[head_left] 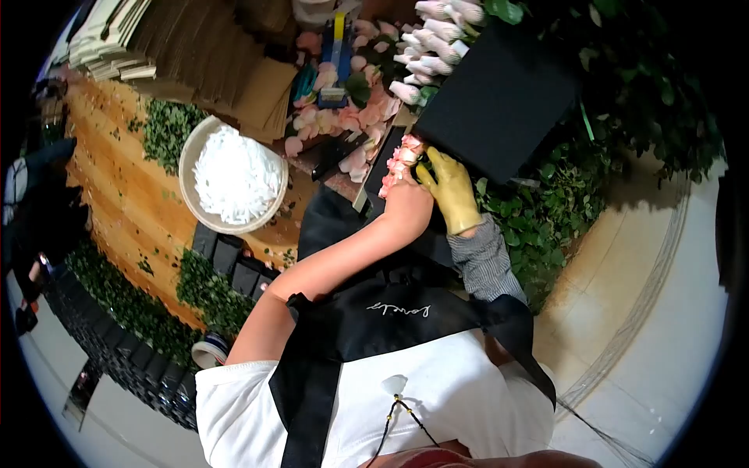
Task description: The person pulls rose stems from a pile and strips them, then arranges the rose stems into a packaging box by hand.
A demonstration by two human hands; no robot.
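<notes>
Pink roses (402,160) are bunched in a short row in front of me, their heads close together. My left hand (409,198), bare, is closed at the lower end of the row, with its fingertips against the blooms. Beside it, on the stem side, my right hand (450,191) wears a yellow glove. Its thumb and fingers curl round green stems and leaves, which are mostly covered. A large black box (503,97) sits just beyond the glove.
Loose pink petals (343,117) and a blue tape dispenser with yellow tape (335,58) lie ahead. White-netted roses (429,47) stand behind the black box. To the left are a tub (186,175) of white pieces and stacked brown cardboard (195,54). Leafy greenery (546,210) fills the right.
</notes>
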